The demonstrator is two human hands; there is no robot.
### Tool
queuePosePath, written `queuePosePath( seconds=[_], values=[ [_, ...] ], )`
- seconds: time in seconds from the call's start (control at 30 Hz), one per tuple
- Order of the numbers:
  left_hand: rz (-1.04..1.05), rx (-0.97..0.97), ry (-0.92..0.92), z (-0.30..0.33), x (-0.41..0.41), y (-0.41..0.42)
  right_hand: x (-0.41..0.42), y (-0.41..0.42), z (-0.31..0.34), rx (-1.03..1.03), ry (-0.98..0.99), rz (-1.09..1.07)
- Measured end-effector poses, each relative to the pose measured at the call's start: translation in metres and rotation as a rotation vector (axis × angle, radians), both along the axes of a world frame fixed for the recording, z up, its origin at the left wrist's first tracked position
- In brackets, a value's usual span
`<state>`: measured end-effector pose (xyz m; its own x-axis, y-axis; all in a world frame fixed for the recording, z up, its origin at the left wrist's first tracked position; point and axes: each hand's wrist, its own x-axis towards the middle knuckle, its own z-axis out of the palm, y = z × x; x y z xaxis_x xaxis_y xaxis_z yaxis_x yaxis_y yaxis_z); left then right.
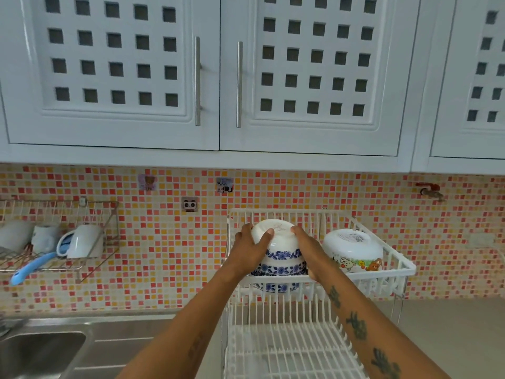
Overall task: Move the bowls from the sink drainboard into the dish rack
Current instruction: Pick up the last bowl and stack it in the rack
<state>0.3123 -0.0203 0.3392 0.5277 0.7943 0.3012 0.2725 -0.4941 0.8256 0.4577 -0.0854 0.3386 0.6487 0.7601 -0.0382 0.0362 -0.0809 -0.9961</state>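
Bright even light, soft shadows, wide-angle bending at edges, slight blur

Both hands, left (252, 246) and right (307, 248), reach forward, palms facing inward, fingers curled.

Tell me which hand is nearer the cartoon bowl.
Right. The right hand holds the blue bowl stack on the side facing the cartoon bowl; the left hand grips the stack's far side.

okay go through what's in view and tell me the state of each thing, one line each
Left hand: gripping the top bowl's left side.
Right hand: gripping its right side.
Blue-patterned bowls: stacked upside down in the rack's upper tier.
Cartoon bowl: upside down, beside the stack.
Dish rack: lower tier looks empty.
Cabinet doors: closed.
Mugs: lying in the wall rack.
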Motion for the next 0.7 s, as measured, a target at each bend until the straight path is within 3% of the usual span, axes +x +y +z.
queuePosePath(
  seconds=[0.23, 0.33, 0.7],
  values=[
    [0.021, 0.260, 0.141, 0.011, -0.028, -0.023, -0.029, -0.025, 0.009, 0.097, -0.518, -0.165],
    [-0.041, 0.307, 0.235, 0.012, -0.058, -0.025, -0.041, -0.034, 0.010, 0.016, -0.771, -0.142],
    [-0.008, 0.403, 0.573, 0.021, -0.187, -0.026, -0.129, -0.060, 0.032, -0.318, -1.235, 0.044]
  ],
)
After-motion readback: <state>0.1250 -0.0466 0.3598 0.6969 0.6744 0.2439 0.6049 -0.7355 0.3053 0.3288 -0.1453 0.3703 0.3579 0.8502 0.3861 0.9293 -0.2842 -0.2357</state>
